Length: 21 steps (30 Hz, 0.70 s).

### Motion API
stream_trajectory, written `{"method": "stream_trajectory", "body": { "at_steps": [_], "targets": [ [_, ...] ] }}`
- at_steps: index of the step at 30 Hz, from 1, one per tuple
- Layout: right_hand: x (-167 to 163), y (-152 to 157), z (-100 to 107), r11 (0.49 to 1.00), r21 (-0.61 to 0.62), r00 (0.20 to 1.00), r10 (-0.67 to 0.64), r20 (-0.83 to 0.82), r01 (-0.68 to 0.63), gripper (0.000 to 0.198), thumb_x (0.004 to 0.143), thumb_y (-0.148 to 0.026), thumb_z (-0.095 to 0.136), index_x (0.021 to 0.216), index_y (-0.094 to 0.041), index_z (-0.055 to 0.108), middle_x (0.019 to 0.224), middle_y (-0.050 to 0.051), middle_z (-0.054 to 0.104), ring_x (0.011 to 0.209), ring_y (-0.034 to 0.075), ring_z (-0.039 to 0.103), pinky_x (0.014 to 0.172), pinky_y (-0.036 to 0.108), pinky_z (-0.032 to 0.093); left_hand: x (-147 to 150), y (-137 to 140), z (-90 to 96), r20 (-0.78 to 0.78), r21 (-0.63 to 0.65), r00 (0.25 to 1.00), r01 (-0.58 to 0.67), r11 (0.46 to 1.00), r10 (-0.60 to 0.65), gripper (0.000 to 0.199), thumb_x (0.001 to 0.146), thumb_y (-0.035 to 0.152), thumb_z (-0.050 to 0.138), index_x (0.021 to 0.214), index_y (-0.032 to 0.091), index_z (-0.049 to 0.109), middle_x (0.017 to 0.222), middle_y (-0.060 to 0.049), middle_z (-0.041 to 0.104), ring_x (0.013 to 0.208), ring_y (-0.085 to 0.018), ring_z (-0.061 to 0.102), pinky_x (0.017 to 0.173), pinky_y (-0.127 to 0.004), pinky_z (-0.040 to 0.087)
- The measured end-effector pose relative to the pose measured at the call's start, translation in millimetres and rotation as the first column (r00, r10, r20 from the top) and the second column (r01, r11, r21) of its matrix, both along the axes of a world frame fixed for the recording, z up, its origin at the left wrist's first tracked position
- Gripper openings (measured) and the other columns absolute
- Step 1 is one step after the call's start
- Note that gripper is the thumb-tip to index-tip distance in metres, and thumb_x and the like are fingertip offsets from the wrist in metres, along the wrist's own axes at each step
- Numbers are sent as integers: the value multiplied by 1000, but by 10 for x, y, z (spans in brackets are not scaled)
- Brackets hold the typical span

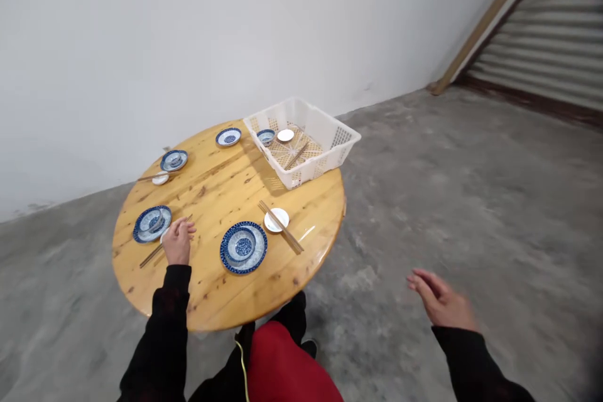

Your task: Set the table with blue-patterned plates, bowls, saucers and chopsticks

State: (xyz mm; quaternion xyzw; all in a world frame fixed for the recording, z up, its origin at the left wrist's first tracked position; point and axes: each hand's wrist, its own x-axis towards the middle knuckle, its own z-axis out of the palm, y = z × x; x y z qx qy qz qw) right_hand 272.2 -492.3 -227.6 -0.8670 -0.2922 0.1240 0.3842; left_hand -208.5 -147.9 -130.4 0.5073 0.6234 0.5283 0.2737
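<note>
At the table's left side my left hand (179, 242) reaches over a pair of chopsticks (151, 255), its fingers curled around their middle. The chopsticks show on both sides of the hand, which partly hides a small white dish (162, 237). Beside it, a blue-patterned bowl (152, 220) sits on a blue-rimmed plate (140, 230). My right hand (445, 304) hangs off to the right over the floor, fingers loosely bent, nothing visible in it. Nearest the front edge are another plate and bowl (244, 247), with chopsticks (281, 226) across a white dish (276, 220).
On the round wooden table (211, 201), a white plastic basket (325, 163) holds a bowl (266, 136), a white dish (285, 135) and chopsticks (296, 155). A plate (228, 137) and another bowl set (174, 160) stand toward the white wall (188, 44).
</note>
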Motion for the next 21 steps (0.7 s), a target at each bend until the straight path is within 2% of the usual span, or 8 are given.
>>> {"method": "stream_trajectory", "body": {
  "at_steps": [3,5,9,12,14,17,19,21],
  "targets": [
    [571,615,423,990,103,993,103,-62,-96,44,73,-61,55,93,-24,70,86,10,79,83,29,76,80,37,59,324,220,258,-51,77,998,40,996,-36,33,78,38,58,99,15,69,81,-5,74,64,-14,69,54,-21,53],
    [816,942,761,985,114,991,133,-30,-128,44,73,-62,58,92,-24,71,86,11,79,80,28,76,80,37,57,607,388,412,-53,130,997,63,989,-57,34,80,39,57,101,15,69,83,-5,74,64,-14,69,56,-21,54],
    [1123,1561,1412,971,119,977,210,-25,-205,42,72,-62,64,87,-24,72,82,9,77,70,28,74,71,39,58,1303,744,637,-1,167,988,150,974,-152,32,85,38,55,103,14,67,85,-5,75,66,-12,69,59,-20,54],
    [1242,2132,1780,946,98,951,310,13,-310,43,69,-63,66,85,-23,74,77,8,76,66,27,72,67,38,57,1865,1023,756,4,177,964,263,949,-268,28,88,33,54,105,15,67,86,-5,75,68,-12,70,60,-20,53],
    [1253,2577,1939,909,109,914,405,0,-402,45,70,-63,67,85,-21,74,78,8,76,65,24,70,66,36,56,2234,1201,805,-38,138,930,367,920,-365,24,89,30,53,104,15,66,88,-5,75,70,-13,71,62,-21,54],
    [1174,3334,2044,816,152,814,574,-95,-558,41,76,-56,69,84,-17,73,79,8,75,62,17,65,62,29,53,2747,1413,802,-196,-3,848,502,865,-492,21,92,24,52,105,16,66,88,-5,75,76,-16,72,70,-25,54],
    [1083,3886,2018,761,148,741,649,-172,-632,30,81,-45,69,81,-15,71,77,8,74,59,14,63,58,25,51,3033,1495,746,-327,-117,777,531,839,-537,21,93,23,51,107,16,66,87,-5,75,82,-19,72,77,-29,54],
    [985,4449,1904,721,120,683,688,-247,-683,19,84,-32,68,77,-14,69,74,8,73,56,11,61,53,21,48,3253,1524,661,-439,-216,706,517,828,-555,23,94,21,49,109,16,66,91,-7,75,89,-22,71,82,-32,52]
  ]
}}
